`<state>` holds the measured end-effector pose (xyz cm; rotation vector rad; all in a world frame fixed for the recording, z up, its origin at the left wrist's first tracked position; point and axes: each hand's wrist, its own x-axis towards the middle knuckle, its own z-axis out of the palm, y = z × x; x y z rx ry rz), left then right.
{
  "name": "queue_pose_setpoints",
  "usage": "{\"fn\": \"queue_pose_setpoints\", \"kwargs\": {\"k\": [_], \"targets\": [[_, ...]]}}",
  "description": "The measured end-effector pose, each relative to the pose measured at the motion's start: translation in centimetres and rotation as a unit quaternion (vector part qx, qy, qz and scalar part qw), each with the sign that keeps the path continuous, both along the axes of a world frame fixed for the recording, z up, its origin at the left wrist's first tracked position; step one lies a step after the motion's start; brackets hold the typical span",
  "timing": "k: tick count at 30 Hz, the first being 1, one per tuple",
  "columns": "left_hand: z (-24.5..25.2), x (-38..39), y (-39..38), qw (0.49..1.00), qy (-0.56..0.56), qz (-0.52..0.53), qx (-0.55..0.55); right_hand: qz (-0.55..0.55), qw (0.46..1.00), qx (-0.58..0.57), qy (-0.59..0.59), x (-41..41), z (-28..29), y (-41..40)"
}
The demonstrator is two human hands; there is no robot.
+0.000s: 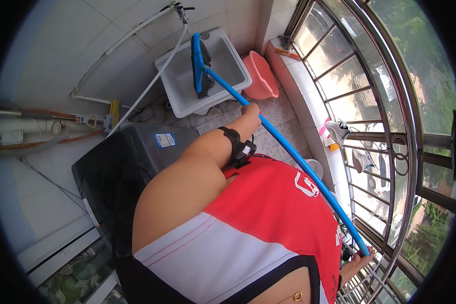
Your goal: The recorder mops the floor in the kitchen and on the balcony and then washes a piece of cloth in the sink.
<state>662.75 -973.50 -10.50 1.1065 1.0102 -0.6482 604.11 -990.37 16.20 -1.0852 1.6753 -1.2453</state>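
Note:
A long-handled floor mop or broom has a blue handle [288,148] and a blue head with dark fringe [200,70]. It runs diagonally in front of my body. My left hand [252,113] wraps around the handle, nearer the head. At the far end, low on the right, my right hand [361,259] grips the handle's tip. The head lies over the basin of a white utility sink [167,89], fringe inside. Whether it touches the basin's bottom I cannot tell. A metal tap [181,13] with a white hose stands above the sink.
A pink plastic basin [260,76] stands on the tiled floor right of the sink. Left of me is a dark top-loading washing machine [110,167]. Along the right run a tiled ledge [302,81] and a barred window [359,91], where sneakers [338,131] hang.

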Motion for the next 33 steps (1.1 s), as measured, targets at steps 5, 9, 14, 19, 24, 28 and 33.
{"fn": "queue_pose_setpoints", "kwargs": {"k": [5,9,14,19,24,28,33], "targets": [[1.0,0.3,-0.3,0.999,0.005,0.018,-0.042,-0.024,0.999,-0.007,-0.029,-0.7,0.3,-1.7],[1.1,0.5,-0.9,0.995,-0.013,-0.014,-0.093,-0.039,0.999,-0.009,-0.033,-1.2,0.9,-2.8],[1.8,0.9,-1.5,0.993,-0.011,-0.010,-0.120,-0.064,0.998,0.005,-0.011,-2.4,1.1,-3.1],[1.6,1.4,-2.3,0.990,-0.018,-0.007,-0.137,-0.092,0.987,0.103,0.080,-5.1,0.3,-3.5],[0.5,2.3,-2.7,0.989,-0.023,-0.004,-0.144,-0.002,0.946,0.145,0.291,-11.0,-2.4,-1.7],[-1.1,3.1,-2.7,0.987,-0.033,0.017,-0.157,0.076,0.869,0.135,0.469,-11.6,-3.9,-1.7],[1.1,3.4,-2.5,0.988,-0.037,0.004,-0.152,0.182,0.810,0.087,0.551,-10.7,-5.3,-4.1]]}}
